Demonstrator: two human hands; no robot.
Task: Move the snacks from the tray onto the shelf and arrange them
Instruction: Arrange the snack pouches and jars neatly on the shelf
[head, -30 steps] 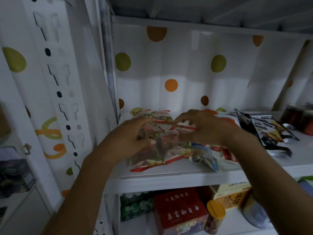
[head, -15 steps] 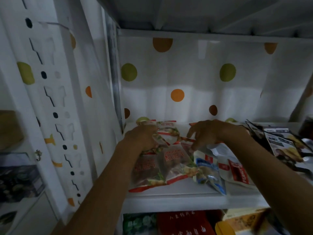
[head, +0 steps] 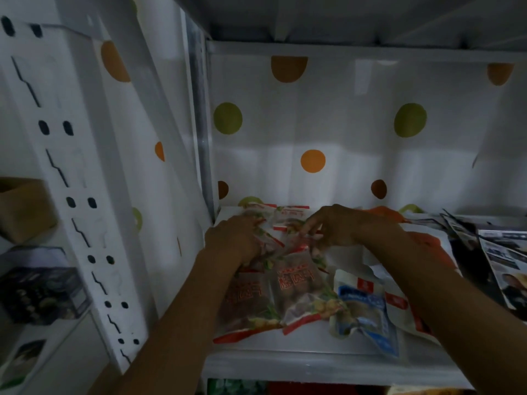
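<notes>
- The left hand (head: 232, 240) lies palm-down at the centre of the frame, fingers curled onto the back red-trimmed packs (head: 285, 223); whether it pinches one or only presses on them cannot be told.
- The right hand (head: 339, 228) is just right of it, fingers bent down and pinching at the edge of a pack in the same cluster.
- The snacks are already on the shelf (head: 328, 366), lower centre; no tray is in view.
- Two front packs (head: 273, 295) lie flat side by side below the hands, long axes running from the shelf's front edge toward the back wall, overlapping the back packs.
- The key relation, as I judge it: the loose back packs sit directly under both hands, the left nearer the shelf's left corner, so squaring them up means sliding them back and left.
- A blue pouch (head: 362, 312) lies crumpled lower right, partly on a white pouch (head: 399, 303).
- The front packs carry large red Chinese characters, too blurred to read; no other label is legible.
- Dark printed bags (head: 502, 260) lie at the right edge.
</notes>
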